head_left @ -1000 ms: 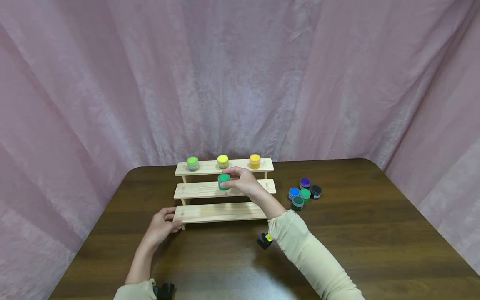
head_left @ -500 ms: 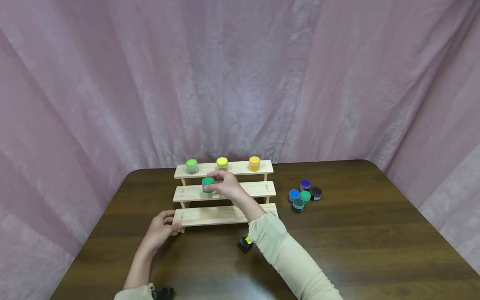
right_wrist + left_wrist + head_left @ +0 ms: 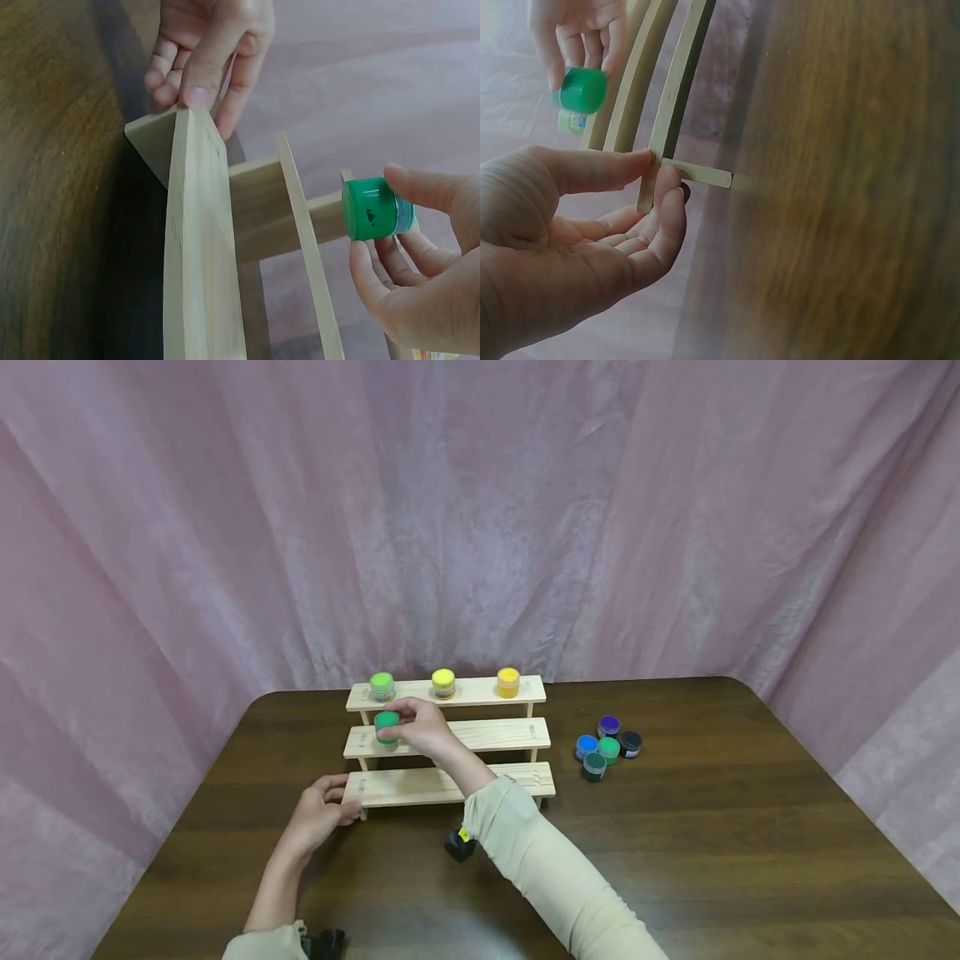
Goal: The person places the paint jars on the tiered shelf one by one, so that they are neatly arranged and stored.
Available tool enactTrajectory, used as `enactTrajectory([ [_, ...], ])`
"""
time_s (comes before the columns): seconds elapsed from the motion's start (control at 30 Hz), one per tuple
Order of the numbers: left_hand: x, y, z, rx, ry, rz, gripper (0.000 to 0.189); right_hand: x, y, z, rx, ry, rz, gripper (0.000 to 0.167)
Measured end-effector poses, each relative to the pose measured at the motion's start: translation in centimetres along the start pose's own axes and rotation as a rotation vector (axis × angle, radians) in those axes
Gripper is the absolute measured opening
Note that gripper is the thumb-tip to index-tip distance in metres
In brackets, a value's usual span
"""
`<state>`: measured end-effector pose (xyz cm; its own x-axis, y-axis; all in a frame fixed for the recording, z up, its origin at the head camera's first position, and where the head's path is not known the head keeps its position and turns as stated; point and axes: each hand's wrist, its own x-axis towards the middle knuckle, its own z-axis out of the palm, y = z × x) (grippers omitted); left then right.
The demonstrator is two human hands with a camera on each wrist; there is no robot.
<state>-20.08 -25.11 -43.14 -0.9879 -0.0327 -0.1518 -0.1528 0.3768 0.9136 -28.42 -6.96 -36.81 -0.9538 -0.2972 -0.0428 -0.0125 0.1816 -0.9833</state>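
Note:
A small paint jar with a green lid (image 3: 386,722) is pinched between the thumb and fingers of my right hand (image 3: 426,729), over the left end of the middle tier. In the right wrist view the jar (image 3: 369,209) is tipped on its side, its lid toward the camera's left. My left hand (image 3: 313,814) grips the left end of the bottom board of a three-tier wooden display stand (image 3: 450,783); the left wrist view has the thumb on one face and fingers around the leg (image 3: 701,174). On the top tier stand light green (image 3: 382,687), yellow (image 3: 443,684) and orange-yellow (image 3: 507,683) jars.
Right of the stand, several more jars cluster on the brown wooden table (image 3: 712,827): purple (image 3: 608,727), blue (image 3: 587,747), green (image 3: 609,750), dark green (image 3: 594,767) and black (image 3: 631,744). A pink curtain (image 3: 480,527) hangs behind the table.
My right hand has carried the green-lidded jar leftward along the middle tier, from near its centre to its left end. My left hand keeps its grip on the stand.

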Motion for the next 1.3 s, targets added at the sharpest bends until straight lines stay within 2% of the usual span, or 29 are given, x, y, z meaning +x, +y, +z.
enactTrajectory([
  [0.33, -0.1, 0.2, -0.6, 0.007, 0.006, 0.003, 0.057, 0.6, 0.2, 1.5, -0.042, 0.016, -0.03, 0.042],
  [0.67, 0.0, 0.3, -0.5, 0.005, 0.002, -0.013, 0.056, 0.5, 0.9, 2.0, -0.17, 0.032, -0.082, 0.04],
  [0.83, 0.1, 0.4, -0.4, 0.006, -0.001, -0.008, 0.056, 0.4, 1.0, 1.8, -0.216, 0.025, -0.093, 0.045],
  [1.07, 0.0, 0.4, -0.3, 0.002, -0.001, -0.018, 0.056, 0.2, 1.5, 1.4, -0.175, 0.042, -0.1, 0.053],
  [1.3, 0.0, 0.3, 0.0, 0.001, 0.002, -0.021, 0.056, -0.4, 2.2, 0.4, -0.14, 0.036, -0.122, 0.052],
])
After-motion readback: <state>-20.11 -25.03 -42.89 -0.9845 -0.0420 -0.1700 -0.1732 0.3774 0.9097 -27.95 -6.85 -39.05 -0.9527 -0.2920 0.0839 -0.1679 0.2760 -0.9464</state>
